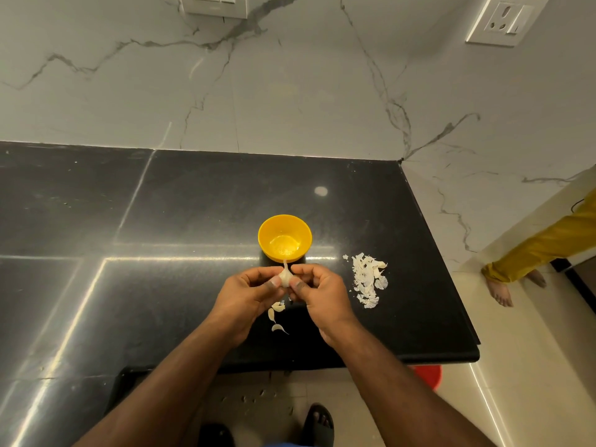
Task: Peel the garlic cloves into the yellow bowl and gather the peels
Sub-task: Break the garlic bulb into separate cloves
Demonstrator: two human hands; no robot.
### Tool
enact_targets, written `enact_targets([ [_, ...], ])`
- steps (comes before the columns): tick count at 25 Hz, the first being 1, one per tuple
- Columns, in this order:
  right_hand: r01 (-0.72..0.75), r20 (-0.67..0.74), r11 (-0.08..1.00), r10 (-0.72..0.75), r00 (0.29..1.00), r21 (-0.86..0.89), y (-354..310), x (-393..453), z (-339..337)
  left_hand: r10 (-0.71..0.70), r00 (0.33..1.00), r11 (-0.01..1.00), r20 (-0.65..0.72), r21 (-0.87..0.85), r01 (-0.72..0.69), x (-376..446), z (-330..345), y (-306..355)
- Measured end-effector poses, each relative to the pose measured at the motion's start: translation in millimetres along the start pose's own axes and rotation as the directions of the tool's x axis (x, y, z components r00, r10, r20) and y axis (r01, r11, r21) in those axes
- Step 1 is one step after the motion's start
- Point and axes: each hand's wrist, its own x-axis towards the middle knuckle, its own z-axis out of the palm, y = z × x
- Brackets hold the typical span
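Black stone makes up the table (193, 204), set against a veined marble wall (290, 91). Nearest the person, a few loose cloves (276, 312) lie on the table under the wrists. Just above them, the left hand (248, 290) and right hand (317, 290) meet, fingers curled, both pinching a garlic bulb (285, 276) between thumbs and fingertips. To the right, well apart from the hands, sits a heap of peels (368, 280). Just beyond the bulb stands the bowl (285, 237), yellow, with nothing I can make out inside.
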Motion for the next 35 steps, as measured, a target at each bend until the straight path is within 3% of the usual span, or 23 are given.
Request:
enact_targets([
  [3, -0.067, 0.102, 0.993, 0.058, 0.993, 0.092, -5.7, -0.9, -4.8, 0.088, 0.996, 0.98, 0.026, 0.176, -0.091, -0.4, 0.2, 1.4],
  [6, -0.109, 0.096, 0.988, 0.099, 0.99, 0.108, -11.3, -0.9, -7.3, 0.128, 0.99, 0.95, 0.059, 0.281, -0.139, 0.6, 2.0, 2.8],
  [16, -0.169, 0.13, 0.978, 0.153, 0.98, 0.125, -12.2, -4.6, -11.7, 0.092, 0.991, 0.96, 0.095, 0.256, -0.113, 2.0, -4.9, 3.9],
  [22, -0.182, 0.139, 0.953, 0.152, 0.979, 0.241, -16.2, -2.2, -8.3, 0.105, 0.99, 0.963, 0.093, 0.237, -0.124, 5.3, -5.3, 8.5],
  [30, -0.005, 0.072, 0.991, 0.015, 0.997, -0.133, -18.5, -3.4, -7.4, 0.129, 0.988, 0.941, 0.088, 0.302, -0.15, 2.5, -1.2, -5.6],
  [35, -0.092, 0.064, 0.996, 0.092, 0.994, -0.006, -22.5, -1.9, -9.8, 0.127, 0.986, 0.949, 0.107, 0.275, -0.152, -0.9, -1.5, -4.3],
])
